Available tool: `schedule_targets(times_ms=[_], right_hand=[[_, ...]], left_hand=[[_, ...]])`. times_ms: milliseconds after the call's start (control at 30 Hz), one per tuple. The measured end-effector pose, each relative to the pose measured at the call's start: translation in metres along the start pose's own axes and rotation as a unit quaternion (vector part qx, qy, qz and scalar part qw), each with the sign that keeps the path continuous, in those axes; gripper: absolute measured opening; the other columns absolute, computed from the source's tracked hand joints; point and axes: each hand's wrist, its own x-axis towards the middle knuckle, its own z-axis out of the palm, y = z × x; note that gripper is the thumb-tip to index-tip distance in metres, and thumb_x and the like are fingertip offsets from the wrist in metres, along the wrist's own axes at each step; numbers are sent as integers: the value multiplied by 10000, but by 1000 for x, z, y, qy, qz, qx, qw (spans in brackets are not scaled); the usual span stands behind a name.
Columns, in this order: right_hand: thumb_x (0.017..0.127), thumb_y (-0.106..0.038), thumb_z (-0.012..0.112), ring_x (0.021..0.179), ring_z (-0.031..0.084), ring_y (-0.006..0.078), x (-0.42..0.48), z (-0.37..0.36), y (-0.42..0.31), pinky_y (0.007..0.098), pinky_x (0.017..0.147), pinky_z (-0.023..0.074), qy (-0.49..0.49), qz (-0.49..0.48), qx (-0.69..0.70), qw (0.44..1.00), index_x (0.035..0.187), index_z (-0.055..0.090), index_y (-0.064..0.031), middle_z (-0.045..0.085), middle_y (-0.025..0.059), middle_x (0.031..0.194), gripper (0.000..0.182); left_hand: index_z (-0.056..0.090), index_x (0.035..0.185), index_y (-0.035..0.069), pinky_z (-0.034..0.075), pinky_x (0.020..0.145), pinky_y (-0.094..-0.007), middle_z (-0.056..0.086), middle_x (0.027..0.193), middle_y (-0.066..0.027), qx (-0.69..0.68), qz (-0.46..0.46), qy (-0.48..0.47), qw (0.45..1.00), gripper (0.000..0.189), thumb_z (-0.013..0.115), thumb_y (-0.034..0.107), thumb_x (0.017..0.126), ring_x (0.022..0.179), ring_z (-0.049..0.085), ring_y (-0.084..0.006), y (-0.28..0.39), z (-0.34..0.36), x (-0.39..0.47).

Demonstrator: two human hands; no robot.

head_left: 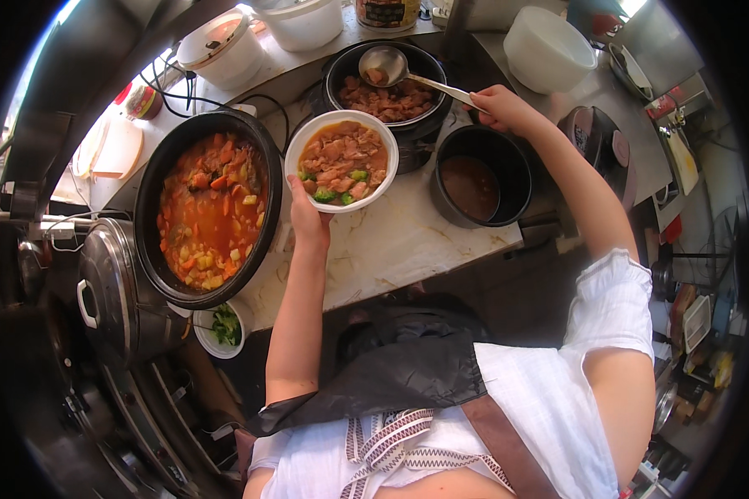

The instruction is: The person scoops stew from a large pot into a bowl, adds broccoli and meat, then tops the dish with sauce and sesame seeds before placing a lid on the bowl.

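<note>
My left hand [310,215] holds a white bowl [292,151] by its near rim, filled with meat pieces, sauce and broccoli. In my right hand [501,110] is the handle of a metal ladle [384,67]; its bowl, with a bit of meat in it, is over a black pot [440,112] of meat pieces. The white bowl is just in front of that pot. At the left stands a large black oval pot [273,237] of orange-red stew with carrot chunks. A round black pot [440,198] with brown sauce sits below my right hand.
A small white bowl of green vegetables [226,325] is at the counter's near left, beside a lidded metal pot [103,274]. White tubs [225,56] and black cables line the back. A stack of white bowls [546,53] and a dark rice cooker [590,140] stand on the right.
</note>
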Motion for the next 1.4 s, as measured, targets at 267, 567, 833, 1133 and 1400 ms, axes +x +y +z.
schedule_targets(times_ms=[267,567,833,1133,1400], right_hand=[[904,-276,419,374,236,27,-71,-7,-28,190,343,163,-17,-15,28,999,981,564,-1,336,-46,492,320],[870,-202,485,439,335,46,-145,24,-48,208,399,266,-19,-75,-136,988,943,580,17,396,-26,503,249],[790,-104,569,582,546,296,-184,41,-63,346,517,415,122,-347,-427,826,958,582,-38,561,163,660,181],[770,-106,586,550,555,266,-198,57,-66,336,478,424,116,-390,-497,767,945,596,-86,569,97,624,176],[767,-108,592,562,567,263,-199,70,-48,331,476,430,105,-365,-498,779,943,591,-92,580,91,647,176]], left_hand=[[342,1252,60,480,798,-344,489,1177,-106,-17,-9,11,1000,531,261,463,917,1030,535,-207,-2,-1,-6],[355,1248,59,481,789,-343,502,1164,-97,-22,-22,16,999,546,270,479,911,1014,545,-210,4,-10,-5],[361,1253,77,477,792,-350,507,1167,-87,-20,3,3,1000,537,294,482,906,1009,548,-202,4,-31,-13],[362,1254,77,462,813,-354,502,1175,-76,-49,-20,-17,998,531,297,476,909,1036,528,-196,-16,-47,-22],[420,1205,37,463,792,-311,531,1137,-75,-32,-53,-2,998,563,316,497,899,1011,540,-172,-39,-59,-33]])
